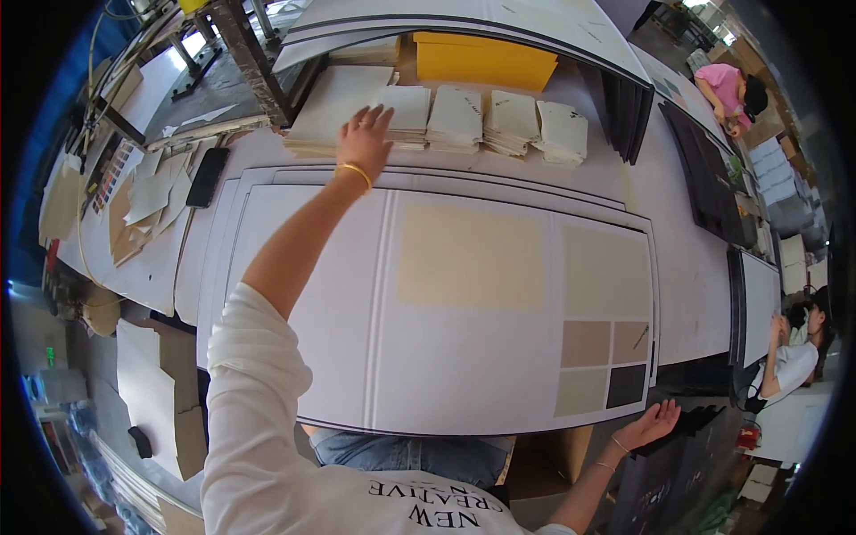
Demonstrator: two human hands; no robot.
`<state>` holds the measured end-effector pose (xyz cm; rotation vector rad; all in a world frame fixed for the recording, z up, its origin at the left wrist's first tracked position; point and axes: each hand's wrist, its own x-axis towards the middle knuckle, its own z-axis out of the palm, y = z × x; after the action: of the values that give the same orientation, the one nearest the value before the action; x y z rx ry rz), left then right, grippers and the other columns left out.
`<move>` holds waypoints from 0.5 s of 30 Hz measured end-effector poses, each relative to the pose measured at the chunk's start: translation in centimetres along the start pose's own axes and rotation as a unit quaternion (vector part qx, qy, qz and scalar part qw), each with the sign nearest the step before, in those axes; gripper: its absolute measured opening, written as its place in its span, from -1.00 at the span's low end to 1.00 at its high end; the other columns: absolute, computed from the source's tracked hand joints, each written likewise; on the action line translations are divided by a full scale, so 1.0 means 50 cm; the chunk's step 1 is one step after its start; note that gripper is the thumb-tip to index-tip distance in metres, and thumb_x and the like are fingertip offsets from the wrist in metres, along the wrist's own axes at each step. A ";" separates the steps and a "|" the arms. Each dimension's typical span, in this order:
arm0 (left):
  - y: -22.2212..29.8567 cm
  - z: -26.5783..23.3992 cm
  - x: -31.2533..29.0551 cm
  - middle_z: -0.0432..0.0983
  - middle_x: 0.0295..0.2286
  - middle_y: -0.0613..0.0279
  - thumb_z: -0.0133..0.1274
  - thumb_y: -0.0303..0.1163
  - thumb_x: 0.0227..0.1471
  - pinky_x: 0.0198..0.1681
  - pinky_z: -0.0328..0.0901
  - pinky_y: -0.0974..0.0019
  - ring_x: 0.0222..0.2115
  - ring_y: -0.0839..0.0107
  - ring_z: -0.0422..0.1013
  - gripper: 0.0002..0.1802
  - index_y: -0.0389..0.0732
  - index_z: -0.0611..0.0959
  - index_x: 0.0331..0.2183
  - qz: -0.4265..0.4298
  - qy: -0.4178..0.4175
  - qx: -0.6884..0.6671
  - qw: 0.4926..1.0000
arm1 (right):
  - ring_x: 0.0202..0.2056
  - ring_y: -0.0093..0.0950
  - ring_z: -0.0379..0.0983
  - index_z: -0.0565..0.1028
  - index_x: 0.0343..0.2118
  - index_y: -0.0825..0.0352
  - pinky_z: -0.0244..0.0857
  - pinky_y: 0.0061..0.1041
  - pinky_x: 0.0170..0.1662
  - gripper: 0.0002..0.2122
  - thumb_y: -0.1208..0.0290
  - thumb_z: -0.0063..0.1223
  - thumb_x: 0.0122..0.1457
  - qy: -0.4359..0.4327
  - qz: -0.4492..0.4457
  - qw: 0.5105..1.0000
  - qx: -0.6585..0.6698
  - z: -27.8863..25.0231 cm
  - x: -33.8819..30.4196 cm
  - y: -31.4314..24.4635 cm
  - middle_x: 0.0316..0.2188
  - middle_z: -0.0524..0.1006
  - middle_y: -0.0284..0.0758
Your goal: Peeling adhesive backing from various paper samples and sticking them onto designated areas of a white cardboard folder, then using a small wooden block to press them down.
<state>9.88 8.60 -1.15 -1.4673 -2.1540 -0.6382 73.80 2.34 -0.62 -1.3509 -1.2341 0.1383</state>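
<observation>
Right hand nearest, open and empty, palm up off the near edge of the white sample board. On that board: one large cream swatch, another pale one, four small swatches already in place; left panel bare, so seemingly partly filled. Farther out, left hand stretched flat, fingers spread, resting on the leftmost stack of cream sheets, gripping nothing yet. Beyond, a yellow box.
</observation>
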 end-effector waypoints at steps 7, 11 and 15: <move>-0.031 -0.031 0.053 0.57 -0.46 0.41 0.05 -0.31 -0.06 0.10 0.05 0.12 -0.16 0.43 0.39 -0.91 0.06 0.66 -0.49 0.063 -0.076 0.076 0.992 | -0.08 -0.36 0.32 0.24 0.00 0.48 0.14 -0.39 0.06 -0.63 0.59 -0.04 0.11 -0.204 -0.131 0.970 0.011 0.078 -0.024 -0.130 -0.07 0.37 -0.17; -0.031 -0.056 0.060 0.57 -0.49 0.45 0.20 -0.21 -0.20 0.06 0.09 0.18 -0.26 0.50 0.42 -0.92 0.08 0.68 -0.54 0.071 -0.133 0.135 0.979 | -0.15 -0.37 0.34 0.34 -0.12 0.47 0.15 -0.39 0.04 -0.72 0.61 -0.04 0.06 -0.264 -0.115 0.957 0.030 0.110 -0.056 -0.179 -0.18 0.42 -0.20; -0.061 -0.068 0.040 0.58 -0.49 0.44 0.20 -0.20 -0.20 0.10 0.06 0.19 -0.26 0.49 0.43 -0.90 0.07 0.68 -0.52 0.124 -0.143 0.075 0.979 | -0.19 -0.36 0.35 0.40 -0.18 0.43 0.16 -0.40 0.01 -0.75 0.62 -0.01 0.03 -0.313 -0.111 0.942 0.044 0.138 -0.082 -0.214 -0.25 0.44 -0.22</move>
<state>6.75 7.01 2.35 -1.7927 -2.1190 -0.1795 61.21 0.62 3.55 -1.1083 -1.8785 0.4862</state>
